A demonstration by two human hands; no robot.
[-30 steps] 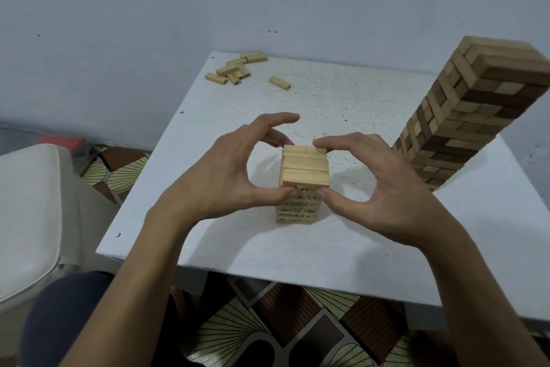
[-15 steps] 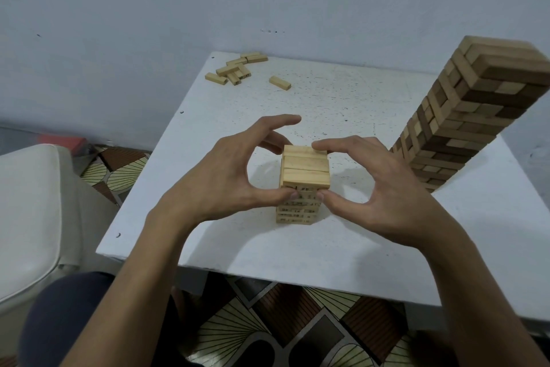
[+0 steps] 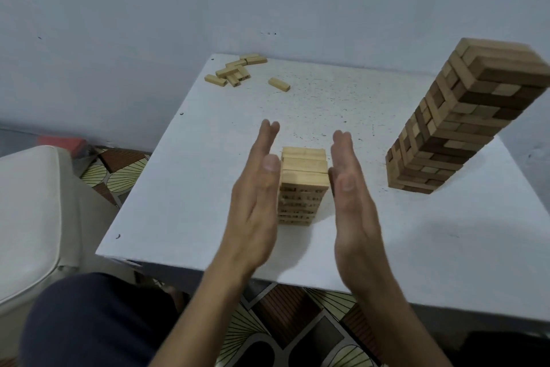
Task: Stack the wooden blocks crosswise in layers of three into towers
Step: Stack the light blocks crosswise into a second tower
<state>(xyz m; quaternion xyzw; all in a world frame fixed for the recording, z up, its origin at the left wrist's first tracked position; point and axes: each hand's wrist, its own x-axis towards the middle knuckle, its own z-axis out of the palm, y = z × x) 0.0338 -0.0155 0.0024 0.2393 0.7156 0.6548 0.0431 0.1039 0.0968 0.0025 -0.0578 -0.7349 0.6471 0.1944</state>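
We see a pale wall point(image 3: 119, 24) behind the white table point(image 3: 387, 232), patterned tiles point(image 3: 297, 322) beneath it, a white seat point(image 3: 29, 203) left.

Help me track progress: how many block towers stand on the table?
2. A short pale tower stands between the left hand and right hand; a tall darker tower stands near the table's right edge.

Short tower point(image 3: 302, 188): left and right faces hidden behind the flat left hand point(image 3: 256, 197) and right hand point(image 3: 351, 197), so contact between palms and blocks is not determinable; dark print on its block ends is too small to read. Tall tower point(image 3: 464, 128), far right: top corner cut off by the right edge, upper layers blurred. Loose blocks point(image 3: 235, 72), far left: count uncertain where they overlap, markings illegible; table point(image 3: 208, 188): right side cut by the edge.
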